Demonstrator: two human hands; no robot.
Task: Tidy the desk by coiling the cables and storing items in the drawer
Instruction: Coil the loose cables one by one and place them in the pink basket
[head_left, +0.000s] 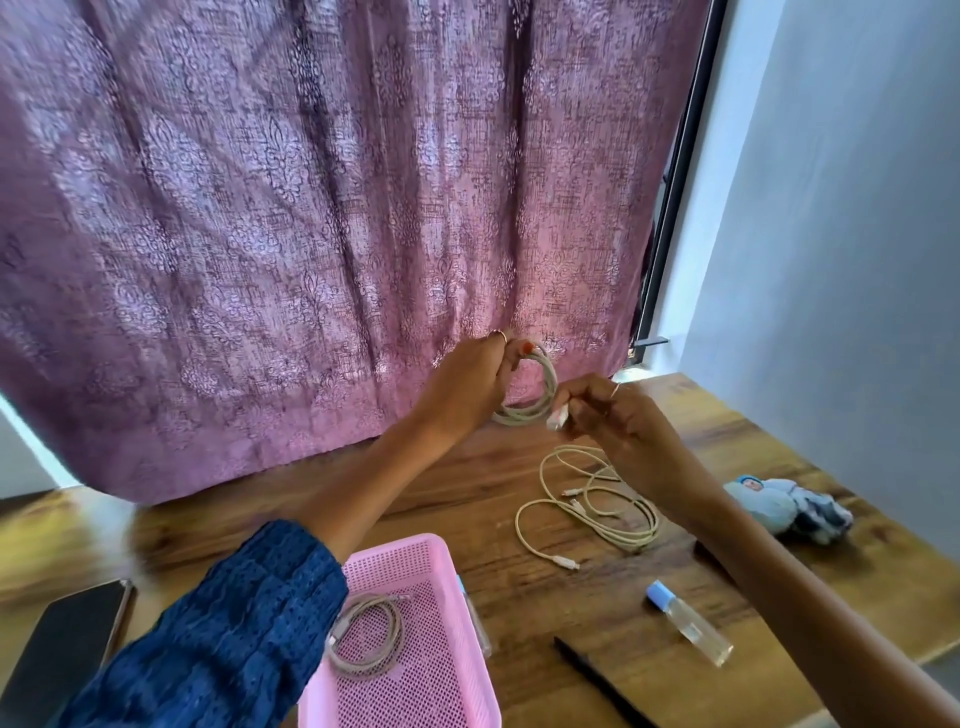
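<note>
Your left hand (470, 387) gripped the coiled cable (535, 395); your right hand (605, 410) fingers pinched its plug (558, 417) above the counter (467, 499).

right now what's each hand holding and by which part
Left hand grips the coiled white cable at the top of its loops; right hand pinches its connector end.

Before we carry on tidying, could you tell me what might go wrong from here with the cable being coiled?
1. The left hand pinches the coil only at its top, while the right hand holds the plug end; a slip could let the loops spring open.
2. The coil hangs above the loose cables on the desk; if lowered there, it might tangle with them.
3. The right forearm passes close above the bottle and might knock it rolling.
</note>
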